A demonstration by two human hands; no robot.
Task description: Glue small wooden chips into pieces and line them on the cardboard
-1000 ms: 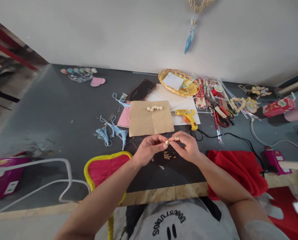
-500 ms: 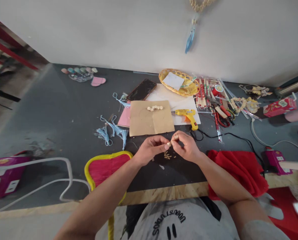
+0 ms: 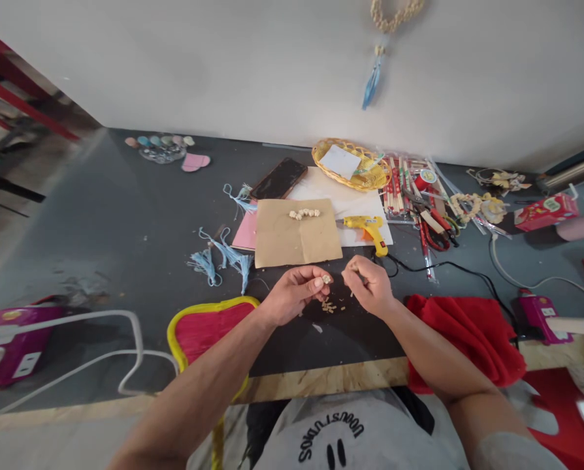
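My left hand [image 3: 294,295] pinches a small cream bead-like cluster [image 3: 326,279] between thumb and fingers. A short gap to its right, my right hand [image 3: 370,287] is closed with fingertips together; tiny pale bits show at its fingers, too small to name. Below and between both hands lies a little pile of tan grain-like pieces [image 3: 328,305] on the dark table. Just beyond, a brown sheet of card [image 3: 292,245] carries a short row of similar cream clusters [image 3: 305,213]. A yellow glue gun [image 3: 370,228] rests to the right of the card.
Blue tassels [image 3: 238,261] lie left of the card, with a phone [image 3: 279,178] and wicker basket [image 3: 321,158] behind it. Pliers [image 3: 432,215] and wrapped sticks lie right. A red cloth [image 3: 463,339] sits by my right forearm, a yellow-edged pink pad [image 3: 208,326] under my left.
My right hand has moved away to the right from my left hand, opening a gap between them. The cream cluster stays in my left fingers and now shows more fully.
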